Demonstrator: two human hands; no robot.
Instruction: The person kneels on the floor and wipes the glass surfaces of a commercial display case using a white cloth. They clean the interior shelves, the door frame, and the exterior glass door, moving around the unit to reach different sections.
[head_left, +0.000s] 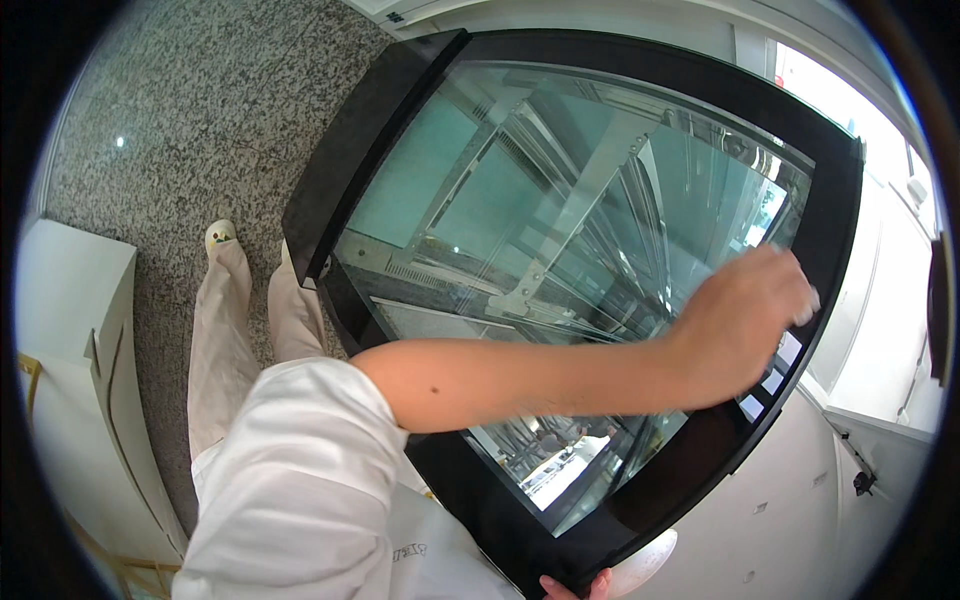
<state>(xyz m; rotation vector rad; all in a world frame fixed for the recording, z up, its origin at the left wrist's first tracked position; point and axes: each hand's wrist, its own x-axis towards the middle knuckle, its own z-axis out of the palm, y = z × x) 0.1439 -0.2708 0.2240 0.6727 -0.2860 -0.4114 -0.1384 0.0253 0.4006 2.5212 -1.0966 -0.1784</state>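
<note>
A glass-topped display case (525, 195) with a broad black frame lies before me, its metal brackets and glass panels showing through the top. My left arm, in a white sleeve, reaches across it. My left hand (750, 319) is curled and blurred over the right side, near the black border; a small whitish patch shows at its fingertips, and I cannot tell whether it is something held. Only some fingers of my right hand (574, 588) show at the bottom edge, by the frame's near corner. Beside them is a white rounded object (646, 564), partly hidden.
Speckled stone floor (225, 97) lies at the left, under my feet in light shoes. A white cabinet (71, 292) stands at the far left, with wooden parts near it. White wall panels (780, 480) run along the right, with a small black fitting (862, 481).
</note>
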